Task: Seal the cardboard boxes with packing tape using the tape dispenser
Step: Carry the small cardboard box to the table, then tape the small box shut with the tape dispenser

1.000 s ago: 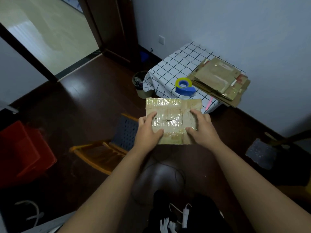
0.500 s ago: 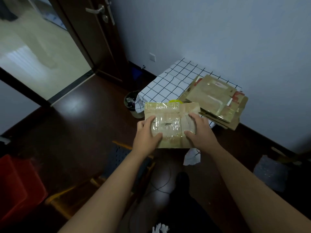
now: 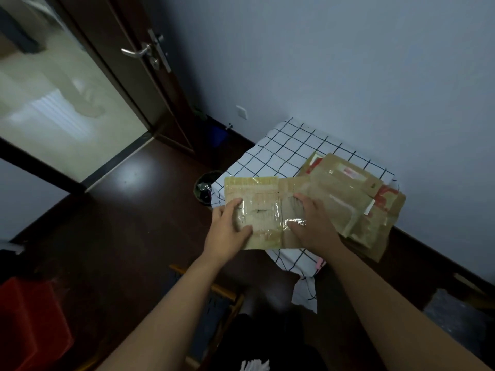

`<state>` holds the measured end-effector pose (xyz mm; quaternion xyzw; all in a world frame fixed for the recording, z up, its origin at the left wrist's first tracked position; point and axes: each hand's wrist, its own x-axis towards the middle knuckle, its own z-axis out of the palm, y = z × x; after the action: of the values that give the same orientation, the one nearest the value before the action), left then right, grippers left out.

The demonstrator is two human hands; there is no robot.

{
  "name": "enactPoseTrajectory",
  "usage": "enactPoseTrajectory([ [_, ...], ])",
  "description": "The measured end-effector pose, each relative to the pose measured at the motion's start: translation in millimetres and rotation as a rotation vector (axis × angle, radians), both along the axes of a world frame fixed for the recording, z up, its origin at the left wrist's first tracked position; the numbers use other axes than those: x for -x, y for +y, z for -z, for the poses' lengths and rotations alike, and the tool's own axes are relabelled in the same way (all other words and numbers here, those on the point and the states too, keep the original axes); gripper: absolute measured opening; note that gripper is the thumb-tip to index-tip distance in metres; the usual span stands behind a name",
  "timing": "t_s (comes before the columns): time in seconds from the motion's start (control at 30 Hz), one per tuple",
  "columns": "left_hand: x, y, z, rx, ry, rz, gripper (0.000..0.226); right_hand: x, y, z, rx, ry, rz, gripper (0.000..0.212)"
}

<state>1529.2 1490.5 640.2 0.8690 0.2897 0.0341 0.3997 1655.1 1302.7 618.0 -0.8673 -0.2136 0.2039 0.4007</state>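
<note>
A: What surrounds the flattened, tape-covered brown cardboard box [image 3: 257, 210]?

B: I see left hand [image 3: 227, 231] and right hand [image 3: 313, 226] gripping it over the grid-patterned white tablecloth [image 3: 281, 153], beside stacked flattened cardboard [image 3: 356, 202]; small dark wastebasket [image 3: 205, 187] left.

A home room: dark wood floor [image 3: 128, 210], lever-handled door [image 3: 139, 76] (open), checked cloth [image 3: 281, 148] over a low table.

Your two bare forearms come in from about 7 and 5 o'clock, no sleeves, watch or rings showing on your left hand [image 3: 227, 228] or right hand [image 3: 313, 226]. Dark clothing sits down at 6 o'clock, with something white on it.
</note>
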Motion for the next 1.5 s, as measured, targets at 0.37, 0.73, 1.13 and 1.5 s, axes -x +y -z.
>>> enactPoseTrajectory([
  [0.37,-69.4,57.8,-14.3,-0.069,-0.024,0.039,0.069,-66.7,48.2,-15.9,-0.032,-0.002,0.014,0.065],
  [0.73,-193.8,158.1,25.7,0.001,-0.013,0.271,0.071,-141.7,123.3,19.7,0.037,-0.064,0.190,0.064],
  [1.13,-279.7,277.4,82.5,0.178,0.153,0.486,0.070,-151.5,241.8,67.3,0.138,0.196,0.482,0.068],
  [1.5,-294.6,267.9,149.9,0.328,0.276,0.212,0.051,-156.4,246.5,139.5,0.110,0.267,0.499,0.069],
])
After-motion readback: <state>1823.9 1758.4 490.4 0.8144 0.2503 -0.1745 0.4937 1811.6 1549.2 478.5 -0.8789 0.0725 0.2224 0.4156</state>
